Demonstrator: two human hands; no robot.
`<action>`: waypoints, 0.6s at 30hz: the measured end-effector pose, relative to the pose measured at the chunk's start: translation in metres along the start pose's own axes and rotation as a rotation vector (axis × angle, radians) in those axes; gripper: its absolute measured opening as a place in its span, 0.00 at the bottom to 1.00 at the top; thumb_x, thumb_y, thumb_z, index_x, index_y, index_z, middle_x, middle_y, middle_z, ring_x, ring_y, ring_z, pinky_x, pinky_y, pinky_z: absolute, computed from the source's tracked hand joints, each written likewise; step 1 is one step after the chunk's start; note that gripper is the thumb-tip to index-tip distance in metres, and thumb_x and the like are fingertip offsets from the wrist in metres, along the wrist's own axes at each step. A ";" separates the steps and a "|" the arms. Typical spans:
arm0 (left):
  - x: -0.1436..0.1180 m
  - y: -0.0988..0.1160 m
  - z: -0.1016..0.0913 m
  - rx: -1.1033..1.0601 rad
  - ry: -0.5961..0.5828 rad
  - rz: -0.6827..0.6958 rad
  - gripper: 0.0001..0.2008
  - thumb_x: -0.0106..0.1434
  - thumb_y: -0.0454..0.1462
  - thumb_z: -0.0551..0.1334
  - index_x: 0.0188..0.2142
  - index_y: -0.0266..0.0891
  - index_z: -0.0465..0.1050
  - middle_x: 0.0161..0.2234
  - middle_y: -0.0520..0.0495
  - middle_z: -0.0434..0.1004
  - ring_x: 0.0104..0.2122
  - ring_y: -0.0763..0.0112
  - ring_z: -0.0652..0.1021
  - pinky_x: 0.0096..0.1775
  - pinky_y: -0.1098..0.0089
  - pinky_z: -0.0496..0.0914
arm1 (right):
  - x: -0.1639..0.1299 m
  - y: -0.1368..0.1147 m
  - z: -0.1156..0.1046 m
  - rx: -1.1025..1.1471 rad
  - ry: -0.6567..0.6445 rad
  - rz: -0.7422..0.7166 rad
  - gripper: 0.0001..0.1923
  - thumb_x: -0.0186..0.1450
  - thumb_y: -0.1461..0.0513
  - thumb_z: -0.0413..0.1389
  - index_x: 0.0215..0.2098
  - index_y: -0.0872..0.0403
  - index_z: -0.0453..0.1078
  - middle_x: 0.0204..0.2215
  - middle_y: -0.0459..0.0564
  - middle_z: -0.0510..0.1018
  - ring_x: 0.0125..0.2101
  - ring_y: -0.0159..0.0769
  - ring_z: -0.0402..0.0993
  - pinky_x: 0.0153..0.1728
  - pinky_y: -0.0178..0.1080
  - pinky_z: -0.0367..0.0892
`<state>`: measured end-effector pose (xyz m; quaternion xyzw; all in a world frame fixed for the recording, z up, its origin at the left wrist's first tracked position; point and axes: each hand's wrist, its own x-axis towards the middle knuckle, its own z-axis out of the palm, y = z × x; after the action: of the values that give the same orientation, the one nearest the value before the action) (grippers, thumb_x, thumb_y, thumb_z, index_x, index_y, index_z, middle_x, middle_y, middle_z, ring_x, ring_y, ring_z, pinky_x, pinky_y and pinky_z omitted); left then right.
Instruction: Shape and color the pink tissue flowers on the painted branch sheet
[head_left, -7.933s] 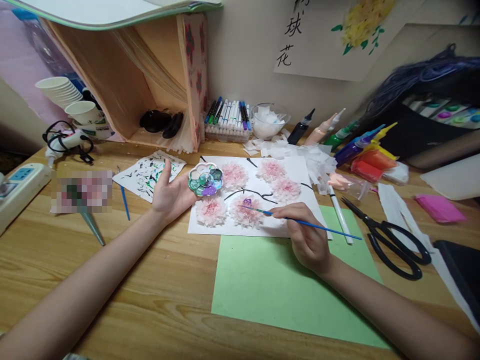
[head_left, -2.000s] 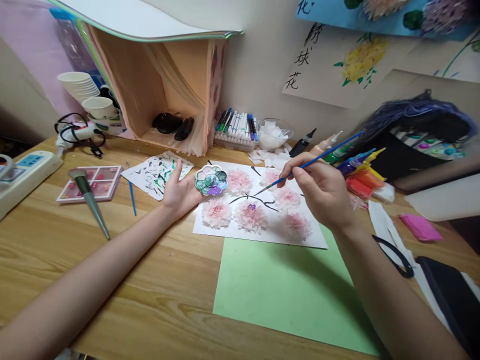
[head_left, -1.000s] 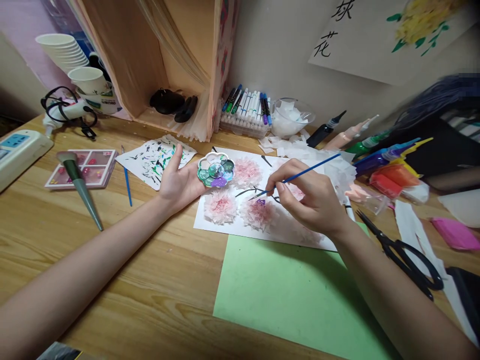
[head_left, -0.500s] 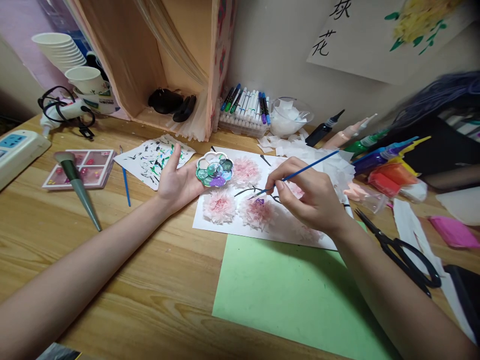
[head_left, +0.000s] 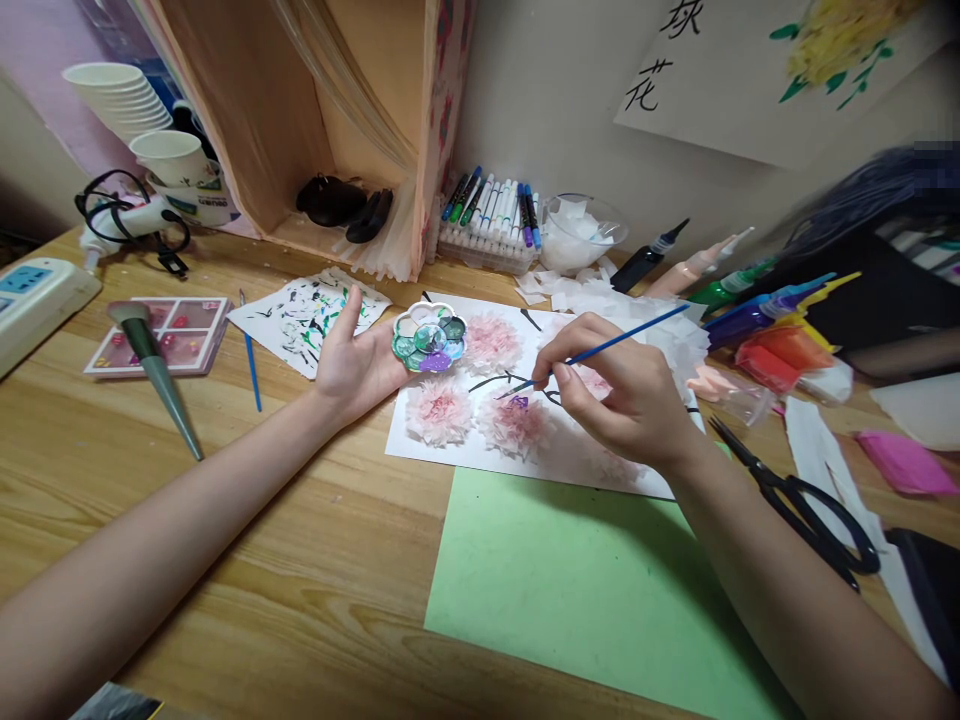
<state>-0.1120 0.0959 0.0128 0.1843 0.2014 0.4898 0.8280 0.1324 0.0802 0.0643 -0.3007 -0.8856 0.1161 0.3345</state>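
1. Blue paintbrush (head_left: 600, 350) is pinched in your right hand (head_left: 626, 400), tip above a pink paper flower (head_left: 516, 420) on the white sheet (head_left: 480, 458).
2. Your left hand (head_left: 352, 355), palm up, cradles the flower-shaped palette (head_left: 429, 338) on its fingers above the tabletop (head_left: 247, 520).

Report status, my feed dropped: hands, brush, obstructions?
Left hand cradles flower-shaped paint palette. Right hand pinches thin blue paintbrush, tip at pink tissue-paper flower. Nothing blocking.

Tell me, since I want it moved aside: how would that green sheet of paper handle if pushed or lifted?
The green paper sheet lies flat and thin on the wooden table, so it probably slides easily, weighs little and droops when lifted by one edge.
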 end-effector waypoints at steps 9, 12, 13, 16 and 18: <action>0.001 0.000 -0.001 -0.009 -0.028 0.007 0.38 0.65 0.56 0.43 0.63 0.30 0.55 0.53 0.34 0.73 0.58 0.46 0.69 0.61 0.48 0.58 | 0.000 0.000 0.001 -0.013 -0.017 -0.006 0.08 0.63 0.68 0.48 0.31 0.49 0.66 0.26 0.47 0.75 0.29 0.37 0.71 0.33 0.43 0.67; 0.001 0.000 -0.001 -0.020 -0.041 0.000 0.38 0.65 0.56 0.43 0.63 0.30 0.54 0.53 0.33 0.73 0.58 0.45 0.69 0.61 0.48 0.58 | 0.000 0.001 0.000 -0.014 -0.013 0.005 0.08 0.63 0.67 0.48 0.31 0.49 0.66 0.26 0.47 0.76 0.29 0.37 0.71 0.33 0.43 0.67; 0.001 0.000 -0.001 -0.022 -0.045 -0.001 0.38 0.65 0.56 0.43 0.63 0.30 0.54 0.53 0.33 0.73 0.58 0.45 0.69 0.61 0.47 0.58 | 0.000 0.001 0.000 -0.015 -0.011 0.008 0.08 0.63 0.67 0.48 0.31 0.49 0.66 0.26 0.47 0.76 0.29 0.37 0.70 0.33 0.43 0.67; 0.001 0.000 0.000 -0.017 -0.050 0.003 0.37 0.65 0.55 0.42 0.63 0.30 0.54 0.53 0.33 0.74 0.58 0.45 0.69 0.60 0.46 0.58 | 0.000 0.001 -0.001 -0.018 -0.008 0.008 0.08 0.63 0.67 0.49 0.31 0.49 0.66 0.26 0.47 0.75 0.29 0.37 0.70 0.32 0.43 0.67; 0.001 0.000 0.001 -0.012 -0.049 0.005 0.37 0.66 0.55 0.42 0.63 0.30 0.54 0.52 0.33 0.74 0.58 0.45 0.69 0.60 0.46 0.58 | 0.000 0.002 -0.002 -0.018 -0.007 0.004 0.08 0.62 0.68 0.49 0.31 0.49 0.66 0.25 0.47 0.75 0.29 0.37 0.70 0.32 0.43 0.67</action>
<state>-0.1114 0.0964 0.0131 0.1921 0.1776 0.4885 0.8324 0.1343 0.0816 0.0647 -0.3051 -0.8872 0.1099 0.3283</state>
